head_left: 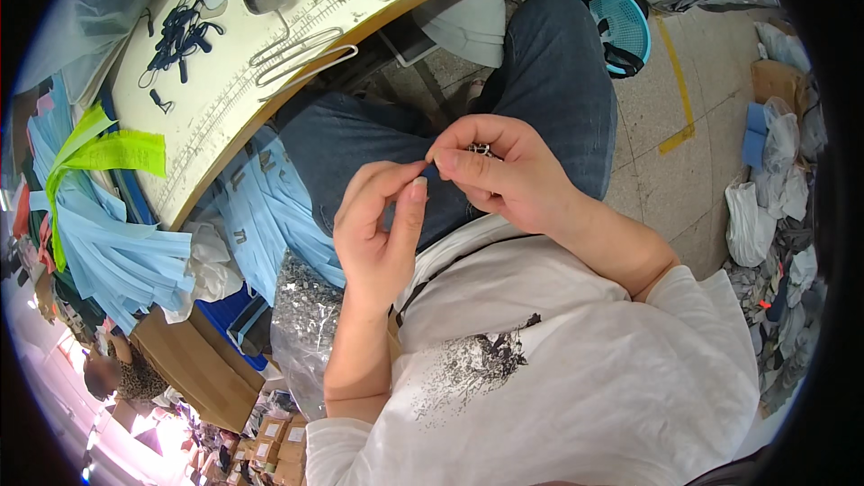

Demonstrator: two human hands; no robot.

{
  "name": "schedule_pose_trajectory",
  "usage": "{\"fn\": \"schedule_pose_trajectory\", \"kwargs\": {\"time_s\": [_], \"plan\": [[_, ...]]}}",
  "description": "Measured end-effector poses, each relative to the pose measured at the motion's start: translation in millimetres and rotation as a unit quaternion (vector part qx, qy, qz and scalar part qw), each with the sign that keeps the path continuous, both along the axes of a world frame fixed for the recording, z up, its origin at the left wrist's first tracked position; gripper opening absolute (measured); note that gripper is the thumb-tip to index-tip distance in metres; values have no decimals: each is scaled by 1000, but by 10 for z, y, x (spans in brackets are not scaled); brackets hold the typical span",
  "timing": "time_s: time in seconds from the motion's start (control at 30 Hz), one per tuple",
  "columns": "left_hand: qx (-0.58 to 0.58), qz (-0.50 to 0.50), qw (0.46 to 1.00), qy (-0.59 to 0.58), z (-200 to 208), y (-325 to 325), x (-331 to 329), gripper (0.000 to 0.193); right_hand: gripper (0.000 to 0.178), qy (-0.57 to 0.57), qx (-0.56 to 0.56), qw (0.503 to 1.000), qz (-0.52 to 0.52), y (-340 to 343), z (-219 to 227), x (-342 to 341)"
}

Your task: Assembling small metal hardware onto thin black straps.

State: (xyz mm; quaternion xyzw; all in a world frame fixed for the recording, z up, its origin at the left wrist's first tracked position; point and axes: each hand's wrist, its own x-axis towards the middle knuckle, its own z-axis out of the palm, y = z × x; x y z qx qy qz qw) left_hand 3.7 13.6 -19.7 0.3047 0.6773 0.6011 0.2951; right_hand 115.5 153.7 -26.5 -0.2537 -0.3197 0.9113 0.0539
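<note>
Both my hands are raised over my lap, their fingertips meeting. My right hand [517, 175] is closed, with thumb and forefinger pinched together and small silvery metal pieces [483, 150] showing in its curled fingers. Their exact kind is too small to tell. My left hand [373, 225] is closed, forefinger and thumb close together at the right fingertips; whatever lies between them is hidden. Beside my left forearm is a clear plastic bag [306, 328] full of small metal pieces. Light-blue strips [261, 207] with metal fittings at their ends lie by my left thigh.
A curved table [216, 81] with ruler markings holds dark cord loops [180, 40] and a bent wire rack [301, 58]. More light-blue strips [117, 243] with a lime-green band [112, 153] hang at the left. A turquoise basket [621, 27] stands on the floor, and a person [135, 373] is farther off.
</note>
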Motion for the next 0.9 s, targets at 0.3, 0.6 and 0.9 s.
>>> {"fn": "schedule_pose_trajectory", "kwargs": {"time_s": [0.3,0.6,0.9], "plan": [[-28,16,996,84,40,-13,3,14,13,-7,52,999,0,-13,7,-24],[-23,62,998,-11,4,-47,34,14,14,-33,33,998,32,16,55,-42],[-9,88,994,-56,34,-44,74,14,15,-41,104,992,52,24,96,-59]]}}
